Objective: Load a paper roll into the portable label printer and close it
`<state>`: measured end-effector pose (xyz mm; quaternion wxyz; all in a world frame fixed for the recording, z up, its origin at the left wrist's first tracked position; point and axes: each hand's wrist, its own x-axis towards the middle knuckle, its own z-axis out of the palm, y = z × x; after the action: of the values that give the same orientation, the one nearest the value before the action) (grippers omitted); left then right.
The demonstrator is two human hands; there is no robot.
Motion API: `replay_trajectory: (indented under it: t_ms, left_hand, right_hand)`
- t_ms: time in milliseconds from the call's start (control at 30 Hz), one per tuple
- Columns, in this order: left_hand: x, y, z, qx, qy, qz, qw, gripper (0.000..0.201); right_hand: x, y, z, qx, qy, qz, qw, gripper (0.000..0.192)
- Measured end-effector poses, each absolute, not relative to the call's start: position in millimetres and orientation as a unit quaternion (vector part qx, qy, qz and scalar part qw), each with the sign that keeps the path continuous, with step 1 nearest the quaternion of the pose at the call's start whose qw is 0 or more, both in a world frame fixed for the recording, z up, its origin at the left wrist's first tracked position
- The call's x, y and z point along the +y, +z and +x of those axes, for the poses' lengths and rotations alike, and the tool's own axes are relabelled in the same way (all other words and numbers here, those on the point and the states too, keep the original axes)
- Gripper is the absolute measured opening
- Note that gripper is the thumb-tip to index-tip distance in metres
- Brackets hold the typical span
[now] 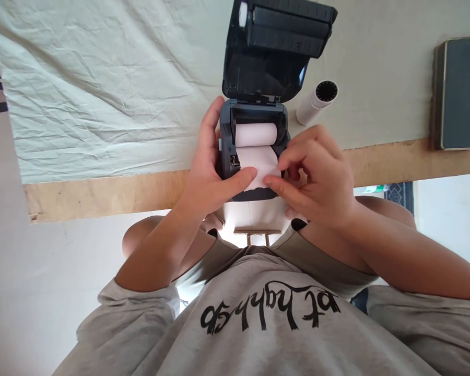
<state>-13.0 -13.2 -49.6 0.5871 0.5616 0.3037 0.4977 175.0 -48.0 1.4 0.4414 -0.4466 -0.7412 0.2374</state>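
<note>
A small black receipt printer (227, 128) sits near the table's front edge with its lid (264, 73) flipped up and back. Inside lies a white paper roll (256, 134), and its loose paper end (256, 159) runs out over the front of the printer. My left hand (209, 175) is wrapped round the printer's left side, its thumb pressing on the paper. At the right edge of the paper, my right hand (317, 175) pinches the strip between thumb and index finger.
Behind my right hand is a white cylinder (311, 107) with a dark hollow end. A dark flat box (464, 94) rests at the table's right. A wrinkled pale cloth (102, 94) covers the table, with its wooden edge (102, 197) exposed in front of my knees.
</note>
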Motion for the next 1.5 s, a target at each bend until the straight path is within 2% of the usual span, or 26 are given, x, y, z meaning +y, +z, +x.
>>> replay_trajectory:
  t_ms: [100,167,233,300,433,500,600,733,800,867,933,1067,1233,1333,1400,1500]
  left_hand:
    - [-12.0,-49.8,-14.0,0.291,0.502,0.567,0.585,0.091]
    - [-12.9,-47.7,-14.4,0.285,0.502,0.569,0.586,0.093]
    - [-15.3,-43.6,-14.2,0.306,0.492,0.564,0.588,0.087]
    - [-18.0,-39.1,-13.3,0.329,0.491,0.56,0.581,0.08]
    - [-19.7,-35.7,-11.4,0.344,0.485,0.56,0.577,0.08]
    - [-19.0,-36.9,-11.1,0.344,0.479,0.564,0.577,0.082]
    - [-18.7,-38.3,-10.7,0.344,0.487,0.569,0.567,0.083]
    - [-19.8,-37.1,-10.2,0.331,0.496,0.549,0.586,0.068]
    - [-19.0,-38.8,-10.7,0.314,0.497,0.542,0.601,0.065]
    - [-16.7,-43.1,-11.6,0.29,0.499,0.542,0.61,0.07]
    - [-14.2,-47.9,-12.7,0.268,0.508,0.551,0.606,0.095]
    - [-12.7,-51.5,-14.7,0.311,0.483,0.58,0.578,0.096]
    - [-10.6,-52.0,-18.2,0.297,0.457,0.622,0.563,0.112]
    - [-7.0,-53.8,-19.6,0.278,0.457,0.652,0.537,0.122]
    - [-5.4,-54.1,-19.7,0.266,0.453,0.661,0.536,0.124]
    - [-5.8,-52.1,-19.3,0.268,0.452,0.661,0.536,0.116]
  right_hand:
    - [-51.6,0.8,173.7,-0.651,0.375,-0.497,0.434,0.027]
    - [-51.6,1.6,173.6,-0.592,0.477,-0.502,0.413,0.026]
    - [-50.6,3.1,173.9,-0.559,0.534,-0.497,0.393,0.023]
    - [-50.5,5.4,174.2,-0.554,0.541,-0.502,0.385,0.022]
    - [-55.5,11.8,174.3,-0.617,0.413,-0.527,0.413,0.025]
    - [-58.1,15.9,174.2,-0.634,0.388,-0.529,0.41,0.029]
    - [-57.6,22.8,173.3,-0.593,0.453,-0.536,0.395,0.026]
    - [-50.7,30.4,170.9,-0.475,0.614,-0.495,0.391,0.02]
    - [-49.3,31.8,170.0,-0.453,0.644,-0.485,0.381,0.02]
    - [-51.1,30.8,170.0,-0.475,0.629,-0.488,0.375,0.021]
    - [-55.2,27.3,171.3,-0.526,0.585,-0.496,0.367,0.025]
    - [-60.9,16.0,176.0,-0.61,0.481,-0.512,0.367,0.034]
    - [-53.3,11.8,179.3,-0.591,0.361,-0.507,0.514,0.019]
    - [-46.1,21.3,178.6,-0.601,0.285,-0.481,0.572,0.031]
    - [-42.1,28.6,178.2,-0.62,0.29,-0.452,0.572,0.042]
    - [-37.8,32.6,180.1,-0.598,0.329,-0.415,0.602,0.035]
